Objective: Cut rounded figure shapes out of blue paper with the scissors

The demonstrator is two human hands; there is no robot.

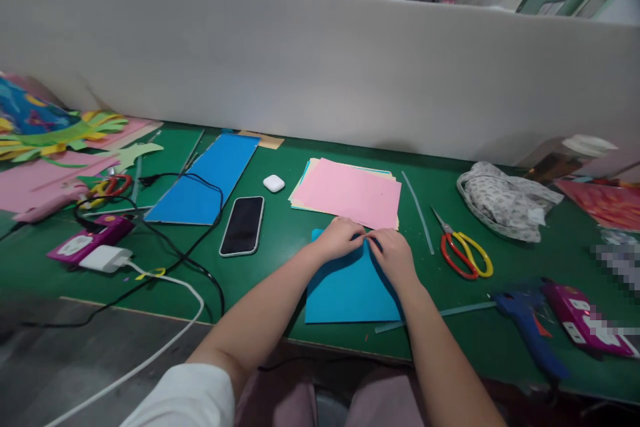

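The left hand (345, 240) and right hand (393, 252) are pinching the bright blue paper (353, 297) at its top, near the tabletop's (440, 180) front edge. Pink paper (350, 193) (topping a pile) is lying just behind; scissors (467, 261) are resting toward the right edge.
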